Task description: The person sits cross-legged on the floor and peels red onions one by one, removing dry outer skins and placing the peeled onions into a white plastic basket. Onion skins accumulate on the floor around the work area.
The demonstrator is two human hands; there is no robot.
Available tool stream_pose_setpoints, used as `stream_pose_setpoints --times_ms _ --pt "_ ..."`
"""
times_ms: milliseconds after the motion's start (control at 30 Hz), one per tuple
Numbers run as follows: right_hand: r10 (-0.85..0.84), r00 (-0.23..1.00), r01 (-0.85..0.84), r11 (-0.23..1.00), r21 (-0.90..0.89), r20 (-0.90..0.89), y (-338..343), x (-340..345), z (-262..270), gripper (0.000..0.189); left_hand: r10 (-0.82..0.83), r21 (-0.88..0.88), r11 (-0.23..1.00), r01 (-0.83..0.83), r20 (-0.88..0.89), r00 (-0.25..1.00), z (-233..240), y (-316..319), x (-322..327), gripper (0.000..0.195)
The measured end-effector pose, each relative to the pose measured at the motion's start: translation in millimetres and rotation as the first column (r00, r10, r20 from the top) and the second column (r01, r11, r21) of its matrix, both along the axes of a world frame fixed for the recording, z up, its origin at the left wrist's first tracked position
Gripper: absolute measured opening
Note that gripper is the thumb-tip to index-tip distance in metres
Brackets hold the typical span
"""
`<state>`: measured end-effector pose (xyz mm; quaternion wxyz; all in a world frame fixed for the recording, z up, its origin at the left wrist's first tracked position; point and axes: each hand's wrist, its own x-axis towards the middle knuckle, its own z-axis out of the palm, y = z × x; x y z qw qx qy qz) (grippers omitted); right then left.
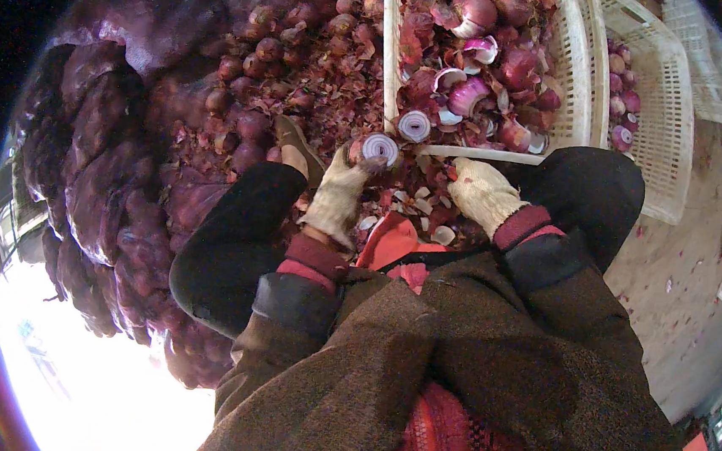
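Observation:
My left hand [340, 189], in a cream knitted glove, holds a red onion [379, 150] whose cut face with white and purple rings points up. Just above and right of it, another cut red onion [414, 126] lies at the corner of a white plastic crate [481, 153]. My right hand [480, 190], gloved the same way, is closed beside the crate's near rim; a small orange-red piece shows at its fingers, and I cannot tell what it belongs to. Pale and purple onion peelings [423, 205] lie between the hands. Whole and partly peeled red onions [469, 97] fill the crate.
Stacked net sacks of onions [105, 205] rise on the left. Loose red onions [269, 49] and dry skins cover the ground ahead. More white crates [653, 115] stand at the right, one with onions in it, beside a floor [675, 275] scattered with skin bits.

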<state>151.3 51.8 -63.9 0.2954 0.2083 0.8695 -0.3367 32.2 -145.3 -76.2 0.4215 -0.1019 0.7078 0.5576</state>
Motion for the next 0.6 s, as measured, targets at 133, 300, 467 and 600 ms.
stream_pose_setpoints --times_ms 133,300,467,600 --pt "0.150 0.977 -0.148 0.989 0.026 -0.152 5 10 -5 0.031 0.247 0.116 0.957 -0.264 0.145 0.958 -8 -3 5 0.065" --pt "0.034 0.994 -0.030 0.999 0.033 -0.104 14 14 2 0.026 0.455 0.386 0.680 -0.624 0.445 0.771 5 -8 5 0.055" --pt "-0.252 0.918 0.254 0.967 -0.034 -0.306 26 5 8 0.026 0.330 0.654 0.613 -0.443 0.297 0.896 24 -7 -10 0.060" --pt "-0.684 0.682 0.587 0.300 -0.752 0.260 14 -18 46 0.030 0.025 0.386 0.921 0.044 -0.170 0.985 78 17 0 0.074"
